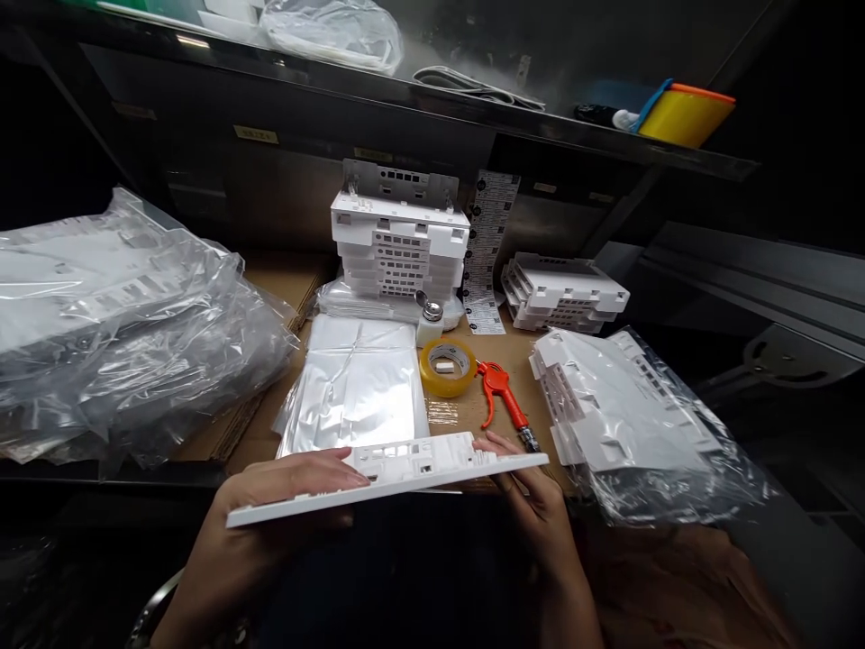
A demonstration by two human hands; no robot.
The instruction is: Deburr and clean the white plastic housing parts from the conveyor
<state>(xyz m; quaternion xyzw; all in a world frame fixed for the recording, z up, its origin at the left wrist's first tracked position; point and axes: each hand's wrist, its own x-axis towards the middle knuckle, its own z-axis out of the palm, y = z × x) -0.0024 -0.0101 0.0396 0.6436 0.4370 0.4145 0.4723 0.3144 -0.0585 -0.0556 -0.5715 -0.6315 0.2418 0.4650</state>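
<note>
Between my two hands a white plastic housing panel [405, 473] is held up over the front edge of the bench, tilted so its ribbed inner side with cutouts faces away from me. My left hand [270, 505] grips its left end, fingers lying over the inner side. At the right end my right hand [531, 500] closes on it, partly hidden behind the panel. Just beyond it lies a pile of clear plastic bags [361, 379]. An orange air blow gun [498, 389] rests near my right hand, beside a roll of yellow tape [447, 367].
Stacked white housings [400, 221] stand at the back, with a smaller stack [568, 287] to their right. Bagged housings lie at left [135, 297] and right [628, 406]. A pump bottle [431, 326] stands behind the tape. A label strip [490, 243] hangs behind. Overhead runs a metal shelf [378, 88].
</note>
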